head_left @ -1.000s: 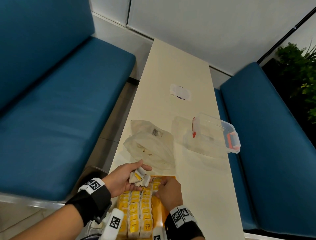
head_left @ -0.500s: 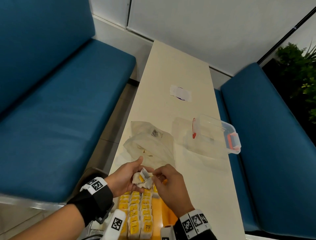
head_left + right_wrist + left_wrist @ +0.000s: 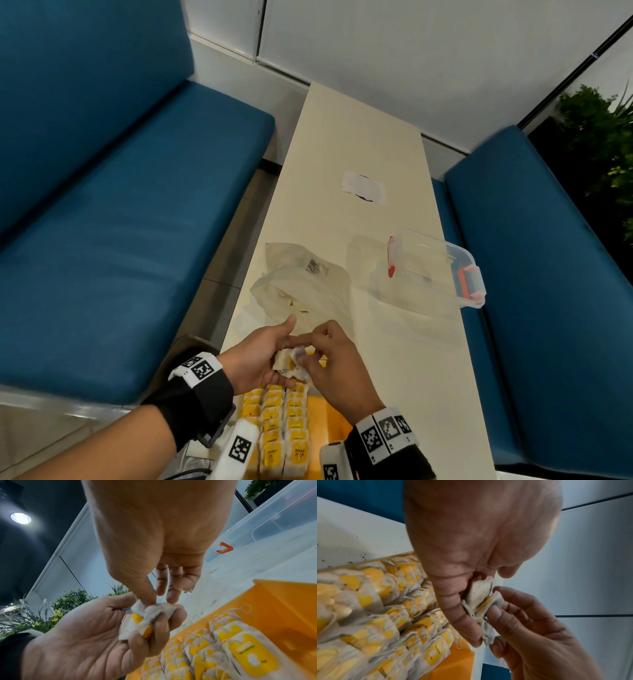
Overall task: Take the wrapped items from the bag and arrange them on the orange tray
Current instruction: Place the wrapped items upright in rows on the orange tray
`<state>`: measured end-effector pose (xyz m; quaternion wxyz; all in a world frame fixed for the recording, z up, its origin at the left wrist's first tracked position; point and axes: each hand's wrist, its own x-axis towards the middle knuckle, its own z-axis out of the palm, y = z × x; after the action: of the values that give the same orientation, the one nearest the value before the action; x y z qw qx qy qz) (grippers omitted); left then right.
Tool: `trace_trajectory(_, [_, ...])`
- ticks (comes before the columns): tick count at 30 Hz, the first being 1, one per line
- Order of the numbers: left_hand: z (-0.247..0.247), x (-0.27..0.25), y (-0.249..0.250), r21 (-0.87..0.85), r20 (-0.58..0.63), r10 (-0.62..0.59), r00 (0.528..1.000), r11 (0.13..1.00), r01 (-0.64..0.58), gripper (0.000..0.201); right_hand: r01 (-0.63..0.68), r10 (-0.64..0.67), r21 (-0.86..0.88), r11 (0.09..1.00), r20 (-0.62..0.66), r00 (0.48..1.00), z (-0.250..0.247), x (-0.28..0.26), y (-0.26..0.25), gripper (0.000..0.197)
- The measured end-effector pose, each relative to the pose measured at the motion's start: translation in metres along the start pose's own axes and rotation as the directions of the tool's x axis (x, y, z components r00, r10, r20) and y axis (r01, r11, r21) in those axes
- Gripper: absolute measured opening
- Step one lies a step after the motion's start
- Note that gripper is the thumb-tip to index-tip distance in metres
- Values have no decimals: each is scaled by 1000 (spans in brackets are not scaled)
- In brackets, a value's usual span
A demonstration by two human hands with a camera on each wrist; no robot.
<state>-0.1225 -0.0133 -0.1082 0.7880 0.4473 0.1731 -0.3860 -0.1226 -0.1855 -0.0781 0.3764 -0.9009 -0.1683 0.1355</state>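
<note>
- Left hand (image 3: 255,359) cups a small bunch of wrapped items (image 3: 140,620), fingers curled round them, held just above the far end of the orange tray (image 3: 281,601).
- Right hand (image 3: 337,368) pinches the top one of that bunch between thumb and fingertips (image 3: 494,612) (looks like it's peeling one off to place).
- Risk: the strings (image 3: 476,618) in the bunch look tangled; pulling one could drag a second out and drop it on the table (image 3: 356,137) or off its left edge.
- Risk: the wrappers are thin and already crumpled, so a hard pinch may tear or crease them more.
- Risk: setting one down carelessly could knock over the packed rows (image 3: 274,428) already on the tray; the only free space is the bare strip on the right.
- Bag (image 3: 305,284) lies slack on the table just beyond the hands; can't tell if anything is left inside.
- Clear lidded box (image 3: 435,270) sits to the right, well apart from the tray, not in the way.
- A paper scrap (image 3: 364,186) lies further up the table.
</note>
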Motion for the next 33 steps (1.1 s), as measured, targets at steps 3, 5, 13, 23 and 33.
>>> trace_trajectory(3, [0, -2, 1, 0, 3, 7, 1000, 1000, -7, 63, 3, -4, -21, 1000, -49, 999, -1, 1, 1, 15])
trace_trajectory(5, [-2, -2, 0, -7, 0, 36, 999, 999, -36, 58, -24, 23, -6, 1000, -116, 993, -3, 1, 4, 18])
trace_trajectory(13, [-8, -2, -5, 169, -40, 226, 973, 961, -217, 16, -230, 276, 207, 951, -228, 934, -9, -5, 17, 16])
trace_trajectory(23, [6, -6, 4, 760, -83, 492, 867, 593, -264, 8, -73, 81, 48, 996, -176, 981, -16, -13, 14, 35])
trace_trajectory(33, [7, -11, 7, 417, -179, 297, 938, 886, -201, 23, -170, 235, 315, 934, -182, 955, -32, -12, 20, 16])
